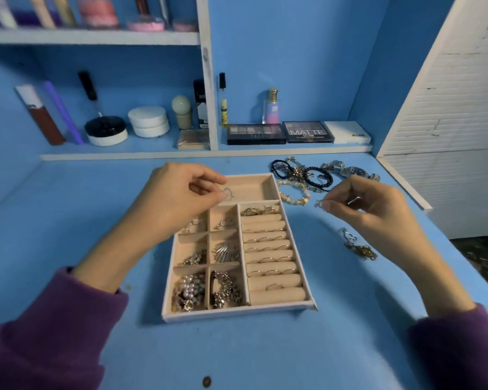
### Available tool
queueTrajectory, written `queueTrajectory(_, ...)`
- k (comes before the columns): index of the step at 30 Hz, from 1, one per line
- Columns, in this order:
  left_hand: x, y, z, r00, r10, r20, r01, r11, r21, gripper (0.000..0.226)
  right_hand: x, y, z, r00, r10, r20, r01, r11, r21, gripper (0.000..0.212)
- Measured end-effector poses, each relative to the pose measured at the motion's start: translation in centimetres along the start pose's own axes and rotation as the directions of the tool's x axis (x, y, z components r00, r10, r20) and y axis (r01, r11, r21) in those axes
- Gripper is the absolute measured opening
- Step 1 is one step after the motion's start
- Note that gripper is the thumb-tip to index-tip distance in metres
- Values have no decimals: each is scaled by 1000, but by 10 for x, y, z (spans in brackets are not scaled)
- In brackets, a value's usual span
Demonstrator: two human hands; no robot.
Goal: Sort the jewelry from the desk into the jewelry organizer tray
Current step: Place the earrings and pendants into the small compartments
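We see a blue desk (68, 220) with the beige jewelry organizer tray (234, 315) lying flat near its middle. The tray's right side is a column of padded ring rolls (271, 260), several with thin rings tucked between them; its left side is a grid of small square compartments holding chains, pearls and a silver shell-shaped piece (224, 251); across the far end runs one long compartment (254, 187). To the right of the tray, at the back of the desk, lies a pile of bracelets, black bands and watches (321, 173), with a pale beaded bracelet (293, 192) just beside the tray's far right corner. Nearer, well right of the tray, sits a small tangle of silver and gold pieces (358, 244). Our left hand (181, 198) hovers over the tray's far left part, thumb and forefinger pinched on a small silver earring (228, 192) above the long compartment. Our right hand (369, 206) is raised over the desk right of the tray, fingertips pinched on a tiny silver item (319, 203).
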State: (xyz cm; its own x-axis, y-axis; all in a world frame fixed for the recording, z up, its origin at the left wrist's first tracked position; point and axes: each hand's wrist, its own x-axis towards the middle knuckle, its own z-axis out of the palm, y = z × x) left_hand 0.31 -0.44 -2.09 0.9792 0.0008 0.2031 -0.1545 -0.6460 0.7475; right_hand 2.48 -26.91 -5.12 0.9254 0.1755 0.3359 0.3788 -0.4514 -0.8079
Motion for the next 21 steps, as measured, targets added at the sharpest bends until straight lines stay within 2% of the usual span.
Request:
queueTrajectory(5,-5,-11,4,1000,-13,-11,14,997,80,16,10,-28,37,994,-84,73,83,996,23,7)
queueTrajectory(9,-6,-12,9,1000,8,2,-8,990,141,12,23,-43,59,988,-87,126,89,996,-5,3)
queueTrajectory(18,-5,-19,8,975,52,215,-102,969,227,18,40,-48,83,984,-104,142,120,987,-109,8)
queueTrajectory(21,-5,-23,5,986,68,154,-103,966,237,28,39,-47,88,980,-99,175,119,987,-109,12)
